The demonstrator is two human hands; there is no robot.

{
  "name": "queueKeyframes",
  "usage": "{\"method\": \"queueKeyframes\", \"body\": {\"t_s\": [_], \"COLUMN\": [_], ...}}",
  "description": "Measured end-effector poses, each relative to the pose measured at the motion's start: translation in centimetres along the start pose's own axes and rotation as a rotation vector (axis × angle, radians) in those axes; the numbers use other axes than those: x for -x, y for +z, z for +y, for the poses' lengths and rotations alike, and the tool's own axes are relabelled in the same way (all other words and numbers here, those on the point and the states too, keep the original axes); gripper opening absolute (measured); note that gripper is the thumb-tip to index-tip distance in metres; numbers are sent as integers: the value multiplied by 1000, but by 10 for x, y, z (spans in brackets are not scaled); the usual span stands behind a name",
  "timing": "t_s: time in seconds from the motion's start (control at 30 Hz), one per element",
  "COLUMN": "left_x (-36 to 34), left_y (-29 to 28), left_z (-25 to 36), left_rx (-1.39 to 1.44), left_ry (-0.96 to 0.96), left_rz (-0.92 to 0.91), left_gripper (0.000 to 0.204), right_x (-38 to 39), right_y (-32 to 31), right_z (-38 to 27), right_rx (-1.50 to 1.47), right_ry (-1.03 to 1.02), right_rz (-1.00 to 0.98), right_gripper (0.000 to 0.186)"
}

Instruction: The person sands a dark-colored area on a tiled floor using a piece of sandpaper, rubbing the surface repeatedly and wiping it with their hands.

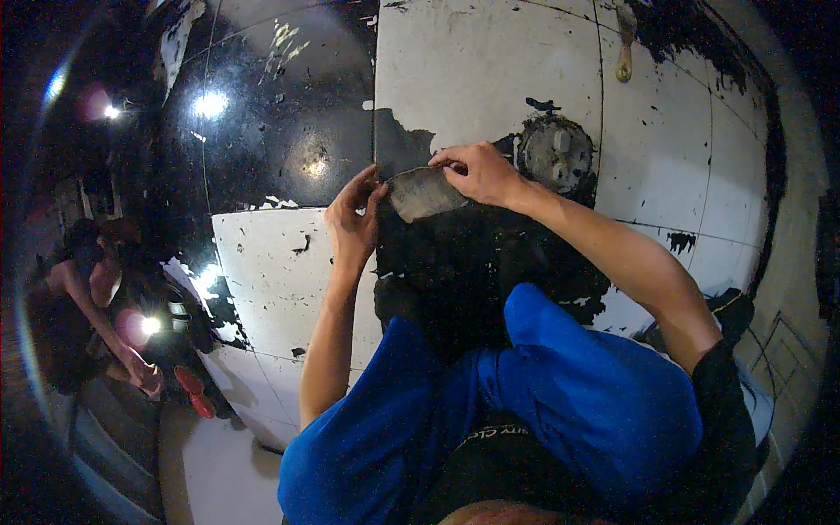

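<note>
My right hand (483, 173) pinches the upper right corner of a thin, flat grey-brown piece, worn like sandpaper or a scrap of peeled sheet (426, 194); its exact kind is unclear. At the opposite end, my left hand (354, 214) has its thumb and fingers closed at the sheet's left edge. Between the two hands the sheet hangs slightly curved, above a white-tiled floor (490, 61) partly covered by a black, flaking layer (271, 131). Right of my right hand sits a round grey disc-like thing (556, 153), black around its edge.
A narrow tool with a yellowish end (624, 66) lies at the far right. Another person's arm (101, 319) shows at the left, near bright lights and red oval items (193, 391). My blue-clad knees (604, 376) are close below the work. Black flakes (681, 241) dot the tiles.
</note>
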State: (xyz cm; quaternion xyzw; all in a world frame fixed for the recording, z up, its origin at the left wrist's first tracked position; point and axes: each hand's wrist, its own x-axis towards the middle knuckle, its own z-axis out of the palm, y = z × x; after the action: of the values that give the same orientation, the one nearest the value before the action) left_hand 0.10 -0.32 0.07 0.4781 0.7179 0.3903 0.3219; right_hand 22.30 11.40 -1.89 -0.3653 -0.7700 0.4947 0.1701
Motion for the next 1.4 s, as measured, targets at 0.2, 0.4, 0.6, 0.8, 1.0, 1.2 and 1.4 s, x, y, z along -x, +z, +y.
{"method": "queueKeyframes", "body": {"t_s": [0.2, 0.4, 0.6, 0.8, 1.0, 1.2, 1.4], "left_x": [-2, -3, -3, -2, -1, -1, -2], "left_y": [0, -6, -6, -6, -6, -5, -4], "left_z": [-6, 4, -1, 7, 4, 8, 11], "left_rx": [-2, -95, -125, -156, -181, -173, -252], "left_ry": [-106, -63, -20, -24, 2, -4, 125], "left_rz": [-67, -143, -147, -138, -157, -234, -305], "left_gripper": [17, 17, 16, 15, 15, 21, 24], "right_x": [-3, -3, -1, -3, -5, -4, -1], "right_y": [-2, -7, -2, -1, 3, 0, 0], "right_z": [-6, -11, -5, -5, 2, -3, 4], "right_rx": [16, 139, 225, 210, 166, 165, 200], "right_ry": [29, -46, -254, -192, -195, -176, -179], "right_rz": [-14, -113, -70, -99, -78, -91, -58], "right_gripper": [24, 29, 29, 20, 16, 17, 22]}}
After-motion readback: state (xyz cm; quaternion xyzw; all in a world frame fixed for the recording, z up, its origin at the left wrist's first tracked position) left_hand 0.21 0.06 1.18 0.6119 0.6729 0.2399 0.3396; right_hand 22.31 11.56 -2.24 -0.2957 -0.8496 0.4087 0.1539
